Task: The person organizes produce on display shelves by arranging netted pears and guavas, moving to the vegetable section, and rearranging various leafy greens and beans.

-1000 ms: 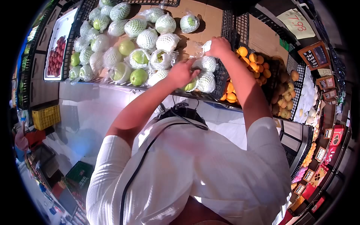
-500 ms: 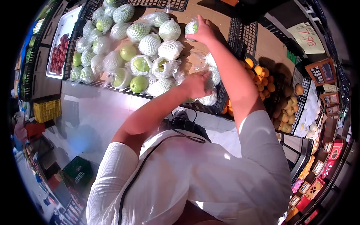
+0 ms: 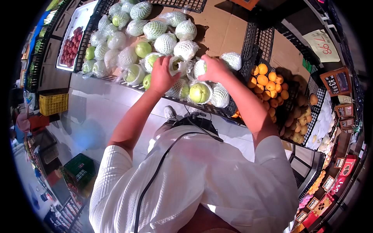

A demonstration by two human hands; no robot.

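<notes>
Green guavas, most in white foam nets and some in clear plastic, crowd the left and front of a cardboard-lined black crate [image 3: 225,29]. My right hand [image 3: 215,70] is closed round a netted guava [image 3: 199,69] near the front of the pile. To its left, my left hand [image 3: 161,75] has its fingers curled against another netted guava [image 3: 176,65], whose green skin shows through the net's opening. Just in front of the hands sits a guava [image 3: 199,93] with its net pulled partly down. A fully netted guava [image 3: 220,96] rests beside it.
Oranges [image 3: 268,83] fill a neighbouring crate on the right, with brownish-yellow round fruit [image 3: 301,123] beyond. A white tray of red fruit [image 3: 71,48] stands at the left. Price signs [image 3: 321,46] line the right side. A yellow crate [image 3: 53,105] is at the left.
My right hand has come from the crate's back toward the front with a netted guava. My left hand has shifted left from the front right corner. A partly unwrapped guava now shows at the front.
</notes>
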